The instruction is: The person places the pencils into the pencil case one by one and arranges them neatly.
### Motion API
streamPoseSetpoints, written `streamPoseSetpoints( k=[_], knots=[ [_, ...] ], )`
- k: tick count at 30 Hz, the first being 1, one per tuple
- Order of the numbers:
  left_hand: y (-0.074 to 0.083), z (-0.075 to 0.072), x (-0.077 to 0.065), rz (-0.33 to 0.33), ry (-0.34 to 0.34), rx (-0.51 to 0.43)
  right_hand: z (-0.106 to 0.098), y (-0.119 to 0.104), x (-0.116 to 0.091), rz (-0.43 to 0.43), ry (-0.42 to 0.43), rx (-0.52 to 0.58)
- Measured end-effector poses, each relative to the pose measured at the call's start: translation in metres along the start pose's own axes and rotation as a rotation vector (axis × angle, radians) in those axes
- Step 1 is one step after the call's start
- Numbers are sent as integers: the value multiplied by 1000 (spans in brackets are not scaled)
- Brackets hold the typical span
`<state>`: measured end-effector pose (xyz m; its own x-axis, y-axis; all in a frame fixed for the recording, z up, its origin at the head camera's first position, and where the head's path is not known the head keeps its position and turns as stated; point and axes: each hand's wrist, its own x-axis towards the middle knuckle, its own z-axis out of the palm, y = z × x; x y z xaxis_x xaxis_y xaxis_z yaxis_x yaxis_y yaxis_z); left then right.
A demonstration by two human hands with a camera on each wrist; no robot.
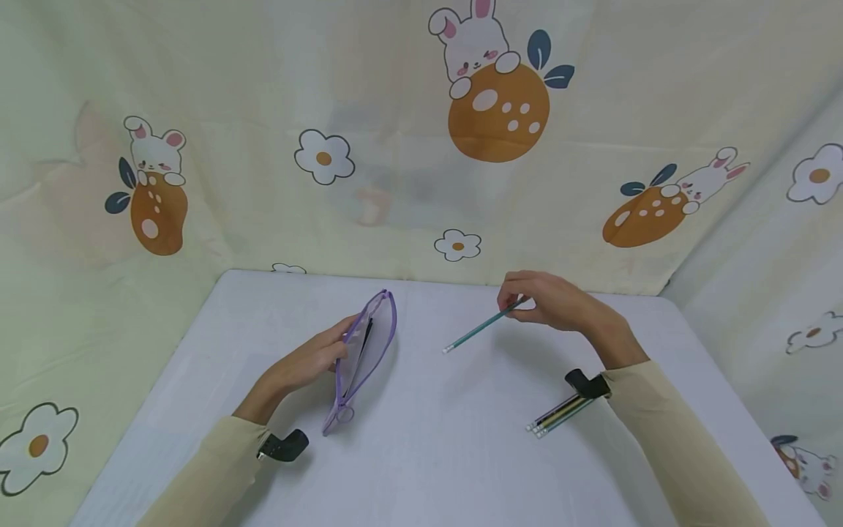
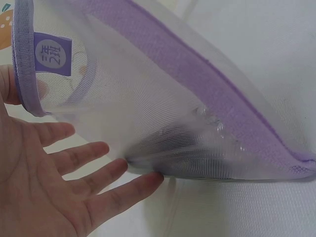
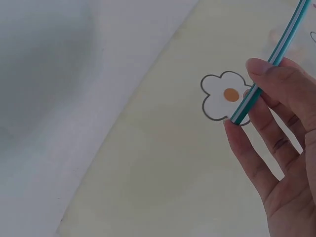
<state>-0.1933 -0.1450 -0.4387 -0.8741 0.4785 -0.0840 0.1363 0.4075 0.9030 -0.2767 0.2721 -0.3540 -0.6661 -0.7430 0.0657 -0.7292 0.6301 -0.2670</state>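
Observation:
A see-through mesh pencil pouch with purple trim stands mouth-up in my left hand. In the left wrist view the thumb is behind the purple edge of the pouch, while the other fingers spread along its mesh side. Dark slender items lie inside, blurred by the mesh. To the right, my right hand pinches a teal pencil near one end, its white-tipped end slanting down toward the pouch. The right wrist view shows thumb and fingertips on the striped pencil.
Several pencils lie bundled on the white table, partly hidden by the right wrist's camera. A patterned curtain rises behind the table's far edge.

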Motion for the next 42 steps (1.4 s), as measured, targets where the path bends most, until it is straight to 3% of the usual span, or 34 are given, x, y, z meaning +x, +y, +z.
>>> streamPoseSetpoints(
  k=[22, 42],
  knots=[
    [0, 2, 1, -10, -6, 6, -5, -37, 48, -113, 10, -27],
    [-1, 3, 1, -25, -1, 17, 11, -67, 97, -210, -39, -79]
  ],
)
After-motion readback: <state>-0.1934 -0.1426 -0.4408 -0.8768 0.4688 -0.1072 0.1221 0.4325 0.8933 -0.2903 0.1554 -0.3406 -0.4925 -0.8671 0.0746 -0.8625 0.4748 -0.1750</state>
